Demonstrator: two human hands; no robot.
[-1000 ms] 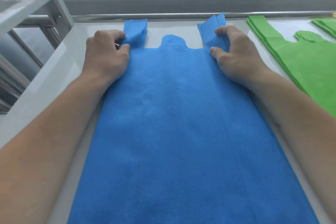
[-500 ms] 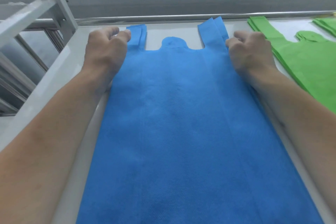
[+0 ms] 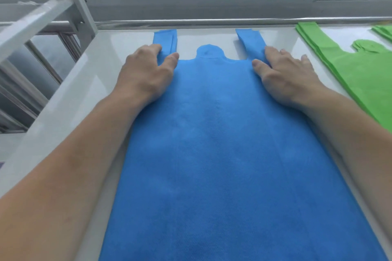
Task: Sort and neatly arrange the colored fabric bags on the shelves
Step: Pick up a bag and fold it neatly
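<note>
A blue fabric bag (image 3: 222, 144) lies flat on the white shelf (image 3: 70, 99), filling the centre of the frame, its two handle straps pointing toward the top. The left hand (image 3: 146, 76) rests flat at the base of the left strap, fingers relaxed and spread, gripping nothing. The right hand (image 3: 284, 74) lies the same way at the base of the right strap, fingers straight. At the right edge of the frame lies a stack of green fabric bags (image 3: 356, 65), apart from the blue one
</note>
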